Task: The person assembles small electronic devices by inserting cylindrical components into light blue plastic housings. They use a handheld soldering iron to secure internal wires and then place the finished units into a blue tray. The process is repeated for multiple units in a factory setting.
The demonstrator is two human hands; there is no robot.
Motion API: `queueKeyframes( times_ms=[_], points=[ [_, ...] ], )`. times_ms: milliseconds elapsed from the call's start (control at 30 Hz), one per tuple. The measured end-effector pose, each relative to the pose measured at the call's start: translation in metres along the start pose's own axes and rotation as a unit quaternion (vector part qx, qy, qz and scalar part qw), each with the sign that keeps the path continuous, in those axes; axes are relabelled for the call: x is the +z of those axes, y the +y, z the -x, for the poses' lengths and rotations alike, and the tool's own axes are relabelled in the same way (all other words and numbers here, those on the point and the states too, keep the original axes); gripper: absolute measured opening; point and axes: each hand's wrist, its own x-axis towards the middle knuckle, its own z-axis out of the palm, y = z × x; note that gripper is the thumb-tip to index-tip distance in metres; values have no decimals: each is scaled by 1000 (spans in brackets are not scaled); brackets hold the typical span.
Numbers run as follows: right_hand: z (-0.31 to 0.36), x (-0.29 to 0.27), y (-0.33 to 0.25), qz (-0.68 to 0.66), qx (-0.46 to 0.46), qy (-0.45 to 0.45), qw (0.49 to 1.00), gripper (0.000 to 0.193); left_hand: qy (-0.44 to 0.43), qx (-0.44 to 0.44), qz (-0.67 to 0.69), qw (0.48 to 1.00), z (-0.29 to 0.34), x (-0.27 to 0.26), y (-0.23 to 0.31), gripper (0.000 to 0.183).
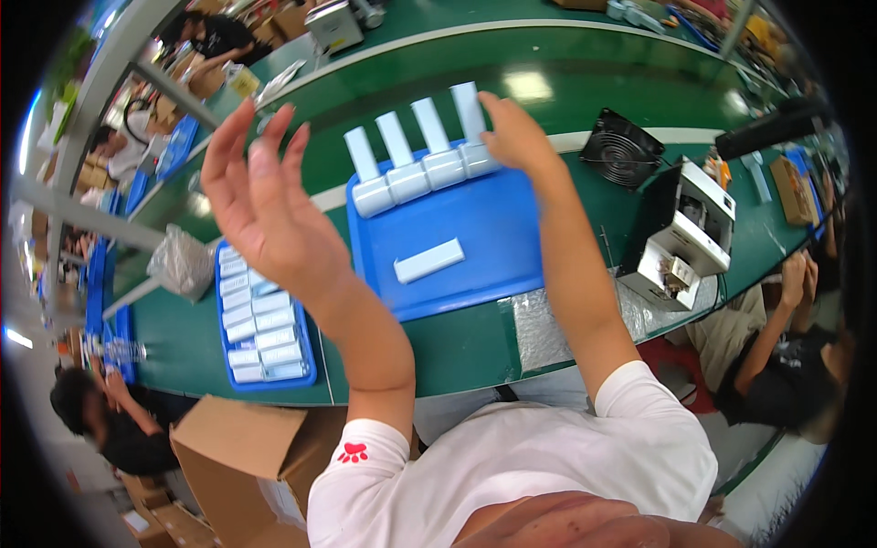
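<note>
A blue tray (493, 247) lies on the green bench in front of me. Along its far edge stand several white rectangular parts in a row, each with a tall flat tab. My right hand (516, 137) rests on the rightmost upright part (473, 128), fingers closed around its top. One more white part (429, 260) lies flat in the middle of the tray. My left hand (265, 196) is raised above the bench, palm toward me, fingers spread, holding nothing.
A second, narrower blue tray (306, 370) at the left is filled with several flat white parts. A clear plastic bag (183, 263) lies beside it. A black fan (621, 148) and a white machine (685, 233) stand at right. Cardboard boxes (247, 457) and other people surround the bench.
</note>
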Motion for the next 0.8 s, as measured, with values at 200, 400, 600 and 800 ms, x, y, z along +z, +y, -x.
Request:
queueKeyframes(
  times_ms=[200,400,600,800],
  points=[
    [3,-2,-5,-3,35,-48,998,66,9,0,17,1000,0,-4,4,36],
    [2,6,-2,16,48,-47,998,68,11,-5,10,1000,3,-4,11,41],
    [6,-1,-7,25,29,12,999,70,20,-106,310,945,-11,-28,13,50],
    [31,-17,-68,-23,-139,1,990,56,99,-4,314,944,-24,-71,15,28]
  ],
)
